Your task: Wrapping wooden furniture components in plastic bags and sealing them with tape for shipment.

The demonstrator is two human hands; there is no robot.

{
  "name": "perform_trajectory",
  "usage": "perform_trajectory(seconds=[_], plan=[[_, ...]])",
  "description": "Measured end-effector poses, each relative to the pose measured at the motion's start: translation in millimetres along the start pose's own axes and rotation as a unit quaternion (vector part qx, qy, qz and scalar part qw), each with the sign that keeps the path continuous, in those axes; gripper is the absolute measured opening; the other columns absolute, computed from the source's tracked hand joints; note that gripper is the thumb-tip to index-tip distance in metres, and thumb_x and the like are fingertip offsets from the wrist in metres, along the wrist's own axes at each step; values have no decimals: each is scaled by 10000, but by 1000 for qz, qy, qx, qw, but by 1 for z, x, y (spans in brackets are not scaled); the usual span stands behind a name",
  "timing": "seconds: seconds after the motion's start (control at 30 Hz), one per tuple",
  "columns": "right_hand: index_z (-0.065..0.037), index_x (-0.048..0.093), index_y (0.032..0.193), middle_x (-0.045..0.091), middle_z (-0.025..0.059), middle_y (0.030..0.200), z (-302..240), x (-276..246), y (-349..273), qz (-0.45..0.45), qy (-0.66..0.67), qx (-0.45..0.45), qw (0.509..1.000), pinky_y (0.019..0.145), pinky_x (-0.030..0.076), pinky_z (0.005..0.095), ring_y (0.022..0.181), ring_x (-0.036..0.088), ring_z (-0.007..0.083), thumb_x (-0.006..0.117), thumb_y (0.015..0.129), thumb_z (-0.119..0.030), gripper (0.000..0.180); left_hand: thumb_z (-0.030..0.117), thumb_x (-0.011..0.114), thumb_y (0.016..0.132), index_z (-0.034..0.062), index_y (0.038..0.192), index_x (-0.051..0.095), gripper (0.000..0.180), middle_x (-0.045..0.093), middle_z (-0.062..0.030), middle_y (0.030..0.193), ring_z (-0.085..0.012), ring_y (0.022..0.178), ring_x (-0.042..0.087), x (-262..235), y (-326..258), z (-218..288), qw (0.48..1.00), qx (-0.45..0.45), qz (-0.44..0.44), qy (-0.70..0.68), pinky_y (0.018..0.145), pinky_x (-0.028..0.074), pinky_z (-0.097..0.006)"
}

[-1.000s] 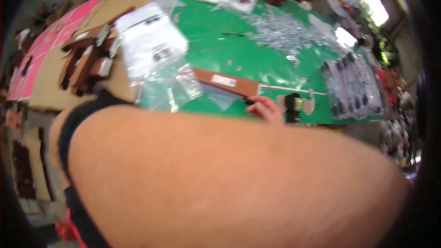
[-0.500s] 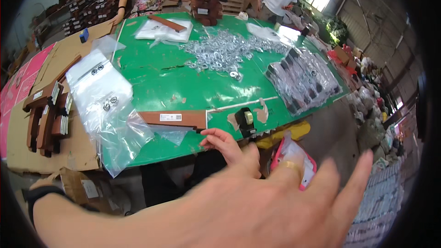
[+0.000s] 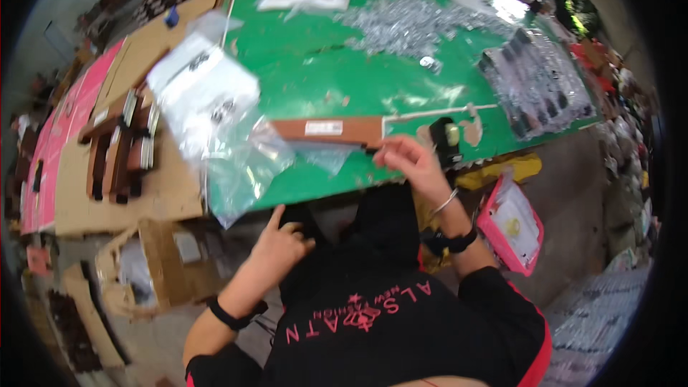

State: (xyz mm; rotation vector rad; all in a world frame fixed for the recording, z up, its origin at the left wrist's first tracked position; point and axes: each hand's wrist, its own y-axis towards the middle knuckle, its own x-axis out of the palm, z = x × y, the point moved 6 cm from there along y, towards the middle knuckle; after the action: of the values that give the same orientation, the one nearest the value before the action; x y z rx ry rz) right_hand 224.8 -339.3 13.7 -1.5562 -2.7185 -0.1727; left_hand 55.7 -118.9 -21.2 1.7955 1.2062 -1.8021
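Note:
My left hand [image 3: 278, 249] is lowered in front of my body, just off the near table edge. Its index finger points out, the other fingers bend loosely, and nothing is in it. My right hand [image 3: 417, 166] is over the table edge, with fingers curled together by the right end of a brown wooden piece [image 3: 358, 130]. Whether those fingers hold anything small is hidden. The brown piece lies flat and bears a white label. A clear plastic bag [image 3: 247, 165] overlaps its left end, beside a stack of white plastic bags [image 3: 201, 93].
Brown wooden parts [image 3: 118, 150] are piled on cardboard at left. A heap of small metal pieces [image 3: 408, 25] lies on the green table [image 3: 301, 64]. At right are a tape dispenser [image 3: 446, 140] and a plastic-wrapped bundle [image 3: 541, 82]. A pink-rimmed basket [image 3: 534, 265] and carton [image 3: 161, 265] stand below.
My left hand, large and blurred before the camera earlier, has dropped down to the left near my body. The view has tilted downward; my right hand stays by the brown piece's end.

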Motion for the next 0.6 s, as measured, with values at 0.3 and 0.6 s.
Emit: perform_trajectory(seconds=[0.3, 0.6], plan=[[-32, 439, 1440, 474, 213, 1453, 28, 18, 97, -77, -508, -180, 839, 1099, 376, 446, 1329, 465, 369, 823, 729, -398, 887, 110, 757, 798, 105, 1346, 584, 575, 648, -105, 1187, -254, 1079, 610, -28, -31, -107, 778, -309, 438, -327, 936, 456, -374], [5, 571, 1322, 596, 201, 1272, 62, 7, 131, -148, -522, -19, 840, 1011, 443, 430, 1193, 555, 364, 716, 719, -669, 915, 186, 807, 736, 165, 1492, 418, 850, 415, -112, 1485, -305, 1255, 462, -26, -33, -92, 795, -425, 427, -73, 1044, 336, -441]])
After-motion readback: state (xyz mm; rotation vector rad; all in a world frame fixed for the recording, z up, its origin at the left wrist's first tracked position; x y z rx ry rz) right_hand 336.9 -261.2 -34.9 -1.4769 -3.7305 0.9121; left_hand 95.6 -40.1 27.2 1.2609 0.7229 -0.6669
